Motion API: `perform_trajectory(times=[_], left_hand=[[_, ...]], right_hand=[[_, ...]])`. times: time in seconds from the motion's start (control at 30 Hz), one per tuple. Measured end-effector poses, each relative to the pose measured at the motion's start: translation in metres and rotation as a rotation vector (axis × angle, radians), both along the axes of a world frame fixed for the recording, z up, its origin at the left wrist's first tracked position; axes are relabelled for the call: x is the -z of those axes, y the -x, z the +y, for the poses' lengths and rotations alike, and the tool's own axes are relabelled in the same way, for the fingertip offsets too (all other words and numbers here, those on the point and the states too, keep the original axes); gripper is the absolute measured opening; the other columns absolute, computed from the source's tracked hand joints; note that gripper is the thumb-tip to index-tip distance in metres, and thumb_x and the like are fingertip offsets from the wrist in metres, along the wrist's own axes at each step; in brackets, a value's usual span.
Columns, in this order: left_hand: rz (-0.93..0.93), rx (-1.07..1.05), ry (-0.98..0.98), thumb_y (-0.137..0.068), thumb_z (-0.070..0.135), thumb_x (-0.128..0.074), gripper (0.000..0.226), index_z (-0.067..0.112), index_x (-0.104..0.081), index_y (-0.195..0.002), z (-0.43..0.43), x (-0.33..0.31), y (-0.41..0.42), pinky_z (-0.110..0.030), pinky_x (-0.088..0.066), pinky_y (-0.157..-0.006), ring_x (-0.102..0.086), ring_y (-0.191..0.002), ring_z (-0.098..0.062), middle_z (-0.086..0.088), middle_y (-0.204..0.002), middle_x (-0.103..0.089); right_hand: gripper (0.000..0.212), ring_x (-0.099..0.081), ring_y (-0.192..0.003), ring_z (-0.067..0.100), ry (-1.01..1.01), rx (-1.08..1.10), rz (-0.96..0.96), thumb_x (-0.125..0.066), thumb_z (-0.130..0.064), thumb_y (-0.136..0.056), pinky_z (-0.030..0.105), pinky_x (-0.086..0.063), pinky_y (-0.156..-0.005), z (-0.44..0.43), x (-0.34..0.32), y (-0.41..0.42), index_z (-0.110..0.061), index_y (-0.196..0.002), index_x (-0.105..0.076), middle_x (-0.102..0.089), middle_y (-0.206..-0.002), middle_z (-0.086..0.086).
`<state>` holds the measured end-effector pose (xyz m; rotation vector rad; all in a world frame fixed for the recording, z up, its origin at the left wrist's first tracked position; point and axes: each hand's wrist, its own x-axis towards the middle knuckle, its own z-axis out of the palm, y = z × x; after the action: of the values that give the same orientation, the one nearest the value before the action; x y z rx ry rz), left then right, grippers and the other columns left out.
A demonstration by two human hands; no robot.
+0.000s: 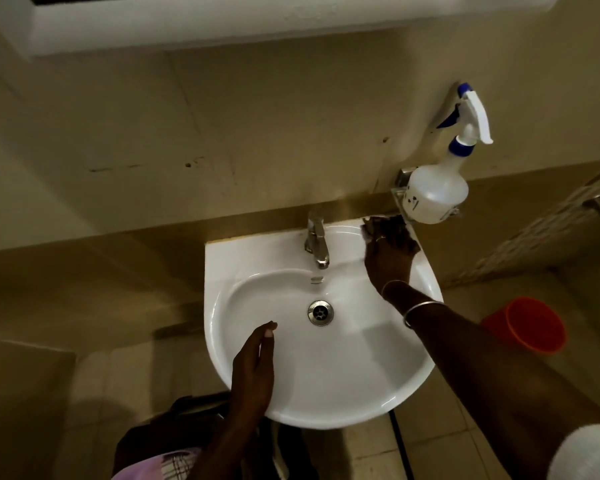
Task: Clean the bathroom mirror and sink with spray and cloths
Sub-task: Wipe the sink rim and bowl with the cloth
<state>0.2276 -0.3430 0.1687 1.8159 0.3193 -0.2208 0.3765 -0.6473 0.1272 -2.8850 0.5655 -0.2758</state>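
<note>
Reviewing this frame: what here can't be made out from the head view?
Head view only.
White-framed mirror: cut off by the top edge; glass unseen.
Right hand on the white ceramic sink: blur and its fingers hide whether a cloth lies beneath.
White plastic spray bottle: markings too small.

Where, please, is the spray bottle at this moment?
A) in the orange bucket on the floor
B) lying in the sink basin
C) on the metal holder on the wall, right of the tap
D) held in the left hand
C: the spray bottle sits on the metal holder fixed to the wall, to the right of the tap and just beyond the back corner of the sink.
</note>
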Motion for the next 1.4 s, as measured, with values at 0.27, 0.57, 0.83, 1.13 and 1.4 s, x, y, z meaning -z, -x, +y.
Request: perform_trajectory(times=[0.27,0.57,0.83,1.13,1.4], left_hand=[[-0.012,0.021,0.01,-0.107,0.036,-0.047,0.029,0.03,-0.07,-0.124,-0.002,-0.001,0.006,0.005,-0.037,-0.089,-0.052,-0.113,0.024,0.024,-0.123,-0.066],[-0.004,0.05,0.026,-0.108,0.035,-0.047,0.024,0.034,-0.068,-0.118,-0.013,-0.003,0.018,-0.003,-0.038,-0.089,-0.052,-0.106,0.027,0.027,-0.118,-0.065],[-0.007,0.055,0.02,-0.109,0.032,-0.046,0.028,0.025,-0.07,-0.122,-0.02,-0.008,0.047,0.006,-0.035,-0.082,-0.055,-0.107,0.018,0.018,-0.12,-0.065],[-0.05,0.033,0.002,-0.109,0.039,-0.045,0.032,0.024,-0.067,-0.127,-0.01,-0.012,0.061,-0.025,-0.04,-0.1,-0.055,-0.12,-0.008,0.013,-0.124,-0.065],[-0.129,-0.049,0.013,-0.109,0.032,-0.047,0.029,0.022,-0.07,-0.124,0.005,-0.01,0.063,-0.006,-0.041,-0.091,-0.058,-0.11,0.012,0.013,-0.122,-0.067]], right_hand=[[0.052,-0.021,-0.154,0.034,0.133,-0.567,0.128,-0.036,-0.046,-0.106,0.058,-0.034,-0.112,0.001,-0.004,-0.005,-0.04,-0.157,-0.029,-0.023,-0.169,-0.001],[0.06,-0.019,-0.155,0.038,0.082,-0.292,0.149,-0.042,-0.041,-0.103,0.057,-0.033,-0.113,-0.065,-0.004,0.061,-0.036,-0.16,-0.024,-0.019,-0.17,0.005],[0.059,-0.025,-0.152,0.04,0.065,-0.421,0.32,-0.031,-0.041,-0.094,0.06,-0.017,-0.123,-0.077,-0.004,0.159,-0.028,-0.147,-0.054,-0.041,-0.161,0.003],[0.037,-0.066,-0.112,0.018,0.206,-0.479,0.318,-0.046,-0.048,-0.094,0.041,-0.042,-0.105,0.006,-0.035,0.227,-0.032,-0.104,-0.077,-0.075,-0.114,-0.006],[0.041,-0.062,-0.113,0.028,-0.016,-0.603,0.23,-0.043,-0.047,-0.098,0.046,-0.044,-0.092,0.119,-0.032,0.268,-0.031,-0.128,-0.066,-0.071,-0.121,0.002]])
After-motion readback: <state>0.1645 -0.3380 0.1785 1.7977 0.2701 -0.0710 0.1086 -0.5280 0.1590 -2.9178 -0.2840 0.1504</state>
